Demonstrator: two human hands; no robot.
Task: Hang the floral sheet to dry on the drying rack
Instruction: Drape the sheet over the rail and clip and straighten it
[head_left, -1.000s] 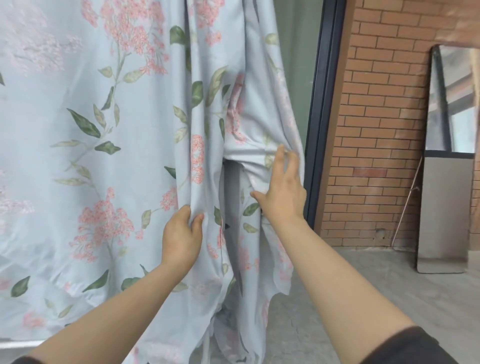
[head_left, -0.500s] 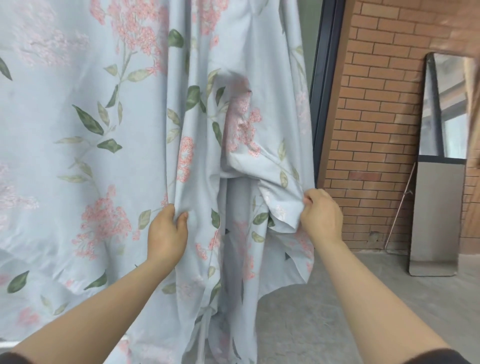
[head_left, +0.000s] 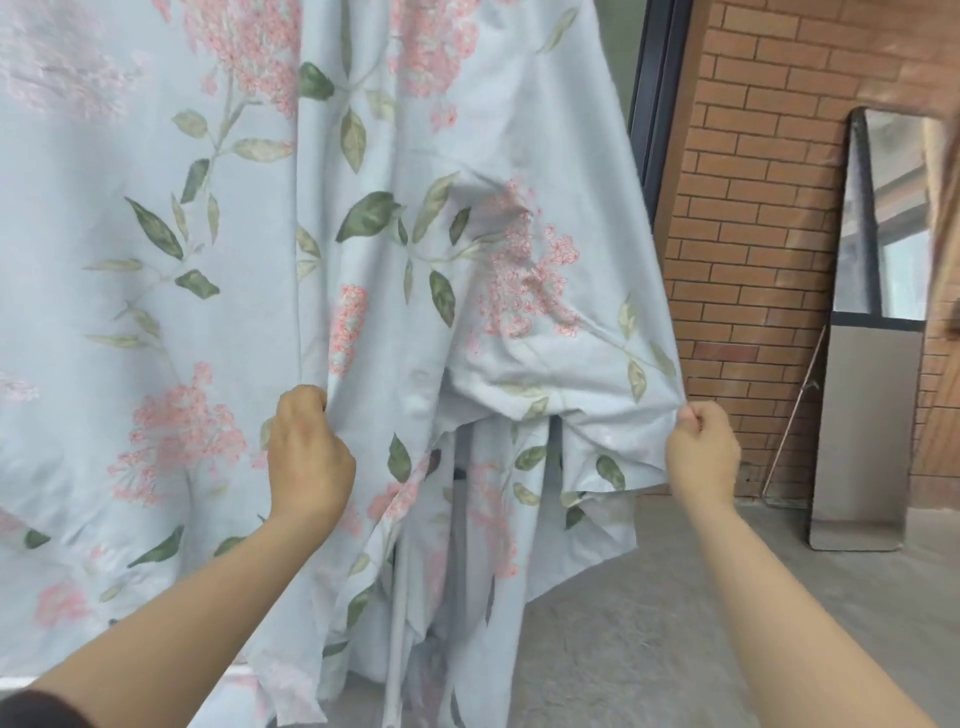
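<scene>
Both hands, left hand (head_left: 306, 452) and right hand (head_left: 701, 449), grip the floral sheet (head_left: 415, 270).

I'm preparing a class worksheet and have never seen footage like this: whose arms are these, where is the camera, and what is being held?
There is no machine here: a person wears a camera on the head, looking forward and down, so you see their own two bare arms. The left hand grips a fold of the hanging floral sheet, and the right hand pinches its edge, held out sideways. The rack is hidden by the cloth. Behind stand a brick wall and a leaning mirror on a grey floor.
</scene>
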